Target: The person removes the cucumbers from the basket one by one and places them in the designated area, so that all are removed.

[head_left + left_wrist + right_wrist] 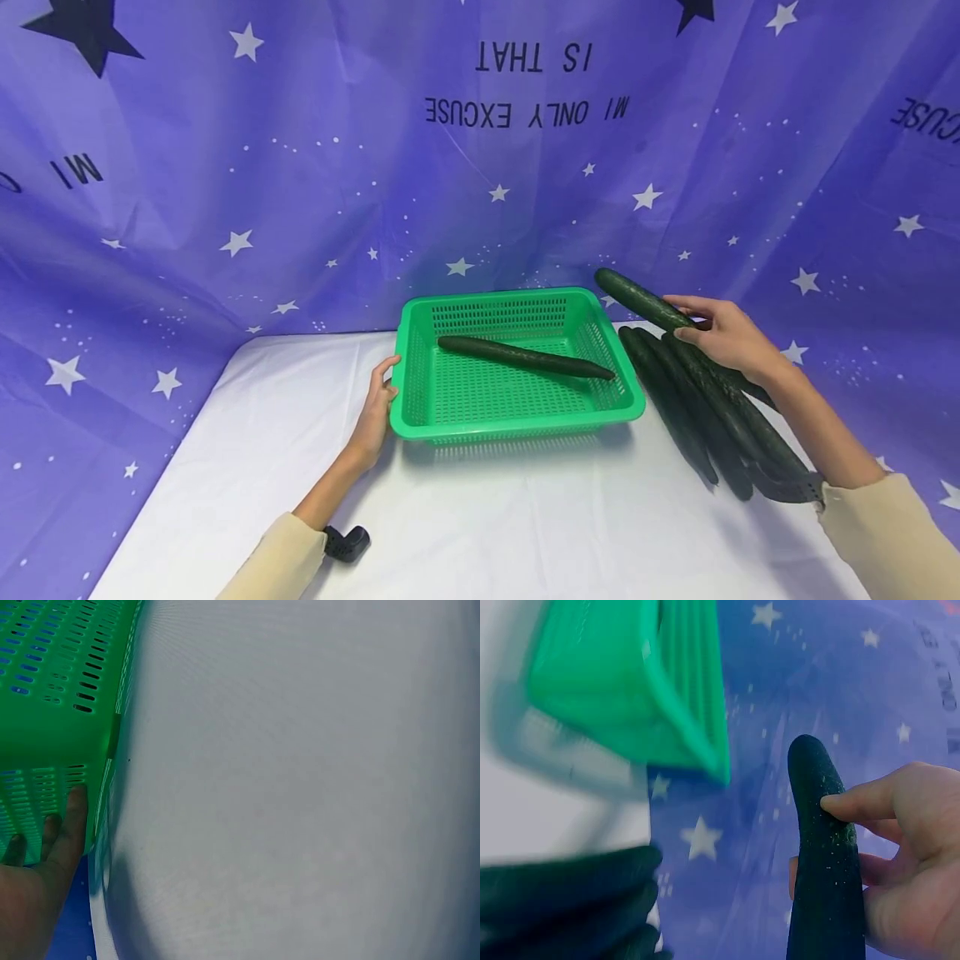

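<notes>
A green plastic basket (517, 430) with slotted walls stands on the white table, one long dark cucumber (525, 357) lying across its inside. My left hand (370, 421) holds the basket by its left end; the left wrist view shows several fingers (69, 832) against the slotted outer wall. To the right of the basket, my right hand (731, 337) grips another cucumber (637, 298) between thumb and fingers. This cucumber is raised over a pile of cucumbers (671, 408), its far end pointing up and left. Part of it is hidden behind the hand.
Purple cloth (510, 208) with stars and lettering hangs behind the table and at both sides. White cloth (510, 517) covers the tabletop. The pile lies close to the basket's right end. Dark straps with small devices (347, 544) sit at both wrists.
</notes>
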Available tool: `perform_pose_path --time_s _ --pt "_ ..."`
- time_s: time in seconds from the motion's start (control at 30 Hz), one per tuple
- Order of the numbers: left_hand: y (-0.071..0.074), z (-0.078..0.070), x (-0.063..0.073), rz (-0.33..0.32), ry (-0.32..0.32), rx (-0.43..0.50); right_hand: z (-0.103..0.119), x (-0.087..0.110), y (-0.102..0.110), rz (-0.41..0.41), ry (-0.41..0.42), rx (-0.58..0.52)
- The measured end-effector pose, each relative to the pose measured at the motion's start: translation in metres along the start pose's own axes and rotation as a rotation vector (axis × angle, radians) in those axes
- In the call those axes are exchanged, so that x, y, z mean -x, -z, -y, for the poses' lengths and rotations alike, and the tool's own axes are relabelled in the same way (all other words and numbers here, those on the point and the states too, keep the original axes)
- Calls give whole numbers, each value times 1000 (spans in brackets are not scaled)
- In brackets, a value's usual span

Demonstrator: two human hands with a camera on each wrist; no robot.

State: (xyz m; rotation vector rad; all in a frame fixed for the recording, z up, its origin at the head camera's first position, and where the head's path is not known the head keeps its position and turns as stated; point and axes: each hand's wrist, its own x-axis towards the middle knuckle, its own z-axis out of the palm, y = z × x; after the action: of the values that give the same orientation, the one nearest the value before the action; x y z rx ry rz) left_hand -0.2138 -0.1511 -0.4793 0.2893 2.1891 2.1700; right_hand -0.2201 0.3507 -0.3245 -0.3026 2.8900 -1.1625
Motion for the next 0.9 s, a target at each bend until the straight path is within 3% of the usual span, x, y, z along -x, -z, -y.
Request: perform_pose_path --time_s 0.2,0.47,0.9 --pt "0 1 1 0 9 -3 -40 22 20 -68 -36 76" --pt "0 1 -1 -8 4 -15 -98 41 35 -134 -101 90" --pt "0 1 0 0 2 -5 -164 48 23 -128 -145 132"
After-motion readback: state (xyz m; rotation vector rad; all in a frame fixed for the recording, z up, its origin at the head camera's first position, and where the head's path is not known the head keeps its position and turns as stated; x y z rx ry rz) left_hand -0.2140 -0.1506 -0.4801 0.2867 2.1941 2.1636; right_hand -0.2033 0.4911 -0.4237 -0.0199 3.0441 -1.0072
